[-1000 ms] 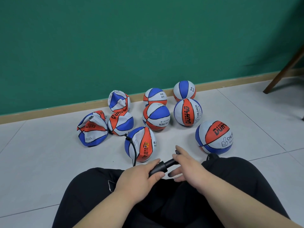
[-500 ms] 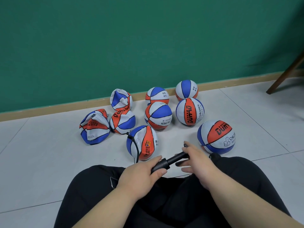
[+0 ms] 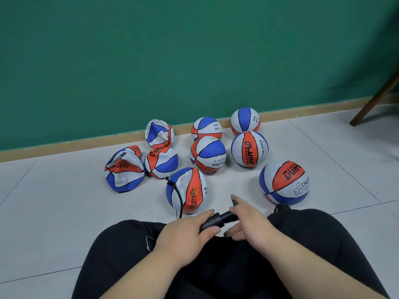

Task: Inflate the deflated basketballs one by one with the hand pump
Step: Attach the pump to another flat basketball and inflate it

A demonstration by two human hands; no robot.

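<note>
Pumping is the step in hand. Over the lap, the left hand (image 3: pixel 183 234) grips the barrel of the hand pump (image 3: pixel 212 222), and the right hand (image 3: pixel 248 223) has its fingers wrapped round the plunger handle. The hose (image 3: pixel 179 197) runs to the part-filled ball (image 3: pixel 190 190) on the floor just ahead (three crumpled balls (image 3: pixel 124 171) wait nearer the wall edge). Next, I judge, come full strokes until it rounds out.

Count on floor (image 3: pixel 64 201): 9 basketballs in total.

- Round and full, 5: back-right ball (image 3: pixel 245 120), back-middle ball (image 3: pixel 206 128), centre ball (image 3: pixel 208 154), DUHAO-striped ball (image 3: pixel 249 148), near-right ball (image 3: pixel 284 182).
- Collapsed and creased, 3: far-left ball (image 3: pixel 124 169), back-left ball (image 3: pixel 159 134), mid-left ball (image 3: pixel 161 162).
- Partly filled, 1: front ball (image 3: pixel 186 189).

Hand pump (image 3: pixel 212 222): 1.
Hose (image 3: pixel 179 197): 1.
Hands, 2: left hand (image 3: pixel 183 236), right hand (image 3: pixel 248 221).
Wooden furniture leg (image 3: pixel 375 98): 1.
</note>
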